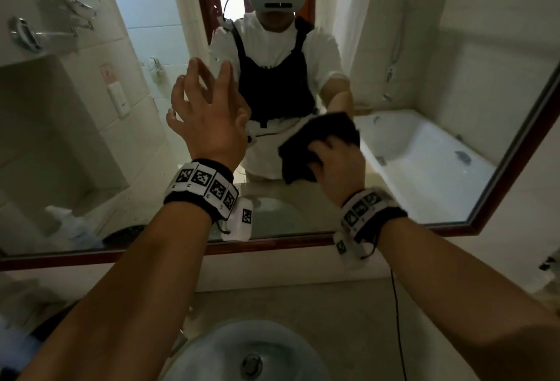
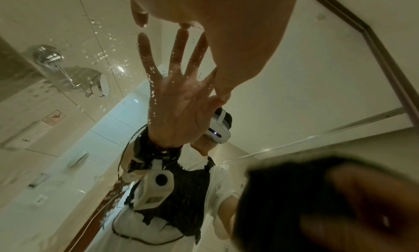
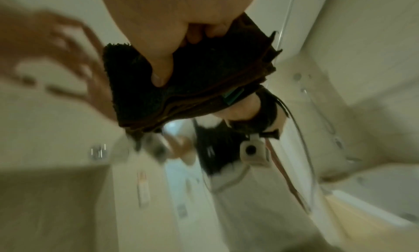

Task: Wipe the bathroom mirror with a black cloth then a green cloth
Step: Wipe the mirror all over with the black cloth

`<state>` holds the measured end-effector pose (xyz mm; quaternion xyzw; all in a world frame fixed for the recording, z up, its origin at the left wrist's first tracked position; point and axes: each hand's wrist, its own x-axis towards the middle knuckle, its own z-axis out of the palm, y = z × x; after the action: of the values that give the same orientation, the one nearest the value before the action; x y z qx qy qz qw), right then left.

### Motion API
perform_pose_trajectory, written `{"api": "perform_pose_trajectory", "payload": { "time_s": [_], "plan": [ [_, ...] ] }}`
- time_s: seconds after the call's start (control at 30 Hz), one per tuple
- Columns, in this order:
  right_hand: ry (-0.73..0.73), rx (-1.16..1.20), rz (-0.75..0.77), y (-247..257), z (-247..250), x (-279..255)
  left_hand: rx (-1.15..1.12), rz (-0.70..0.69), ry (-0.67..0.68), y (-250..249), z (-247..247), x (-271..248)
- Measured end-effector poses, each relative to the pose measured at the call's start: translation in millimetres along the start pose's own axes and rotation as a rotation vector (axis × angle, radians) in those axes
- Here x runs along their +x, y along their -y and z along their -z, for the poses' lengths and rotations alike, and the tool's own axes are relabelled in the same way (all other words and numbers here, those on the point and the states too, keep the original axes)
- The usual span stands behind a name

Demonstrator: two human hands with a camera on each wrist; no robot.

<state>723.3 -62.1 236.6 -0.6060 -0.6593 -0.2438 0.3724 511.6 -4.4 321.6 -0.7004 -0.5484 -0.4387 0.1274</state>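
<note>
The brown-framed bathroom mirror (image 1: 424, 77) fills the wall ahead of me. My left hand (image 1: 209, 114) is raised at its middle with fingers spread, and the fingertips (image 2: 184, 25) touch the glass, meeting their own reflection. Lower right, my right hand (image 1: 339, 162) grips a folded black cloth (image 1: 306, 150) and presses it flat on the glass. From the right wrist, the thumb lies across the black cloth (image 3: 204, 73) and the fingers curl over its top edge. The black cloth (image 2: 283, 202) is a dark blur from the left wrist. Water drops (image 2: 102, 55) dot the glass left of my left hand.
A round sink (image 1: 212, 350) sits directly below my arms, set in a beige counter (image 1: 303, 305). The mirror's frame (image 1: 515, 153) runs along the bottom and up the right side. A thin black cable (image 1: 397, 320) hangs from my right wrist. The glass reflects a bathtub and a wall-mounted shaving mirror.
</note>
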Motion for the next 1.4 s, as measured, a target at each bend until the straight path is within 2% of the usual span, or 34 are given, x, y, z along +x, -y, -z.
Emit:
{"api": "perform_pose_trajectory", "payload": {
  "time_s": [0.1,0.23,0.37,0.53,0.67,0.77,0.97,1.07,1.13,1.23,1.4],
  "plan": [
    [-0.189,0.036,-0.113,0.2,38.9,59.3,0.013,0.014,0.015,-4.0,1.9,1.0],
    [-0.18,0.059,-0.181,3.3,65.1,100.6,0.054,0.006,0.042,-5.6,9.3,1.6],
    [-0.143,0.016,-0.172,6.9,75.4,106.1,0.056,0.002,0.121,-7.9,19.5,0.5],
    [-0.305,-0.142,-0.056,11.5,101.2,127.4,0.075,-0.033,0.166,-8.5,49.4,13.7],
    [-0.277,-0.262,-0.015,8.0,102.7,133.0,0.037,-0.016,0.128,-8.8,66.8,25.4],
    [-0.289,-0.357,0.086,9.3,92.8,128.0,0.031,-0.037,0.066,-13.1,72.9,35.3],
    [-0.034,-0.477,0.393,7.5,67.2,101.7,0.037,-0.05,0.008,-19.5,70.9,51.6],
    [0.008,-0.491,0.428,2.4,68.4,101.6,0.048,-0.052,0.008,-22.0,65.0,56.6],
    [-0.013,-0.489,0.424,3.3,75.5,111.2,0.065,-0.048,0.001,-23.1,60.7,58.8],
    [-0.118,-0.466,0.362,7.4,92.8,141.5,0.055,-0.051,-0.025,-22.3,56.4,62.1],
    [-0.216,-0.42,0.154,-0.8,145.6,222.3,0.078,-0.077,-0.03,-16.0,56.2,66.3]
  ]
}}
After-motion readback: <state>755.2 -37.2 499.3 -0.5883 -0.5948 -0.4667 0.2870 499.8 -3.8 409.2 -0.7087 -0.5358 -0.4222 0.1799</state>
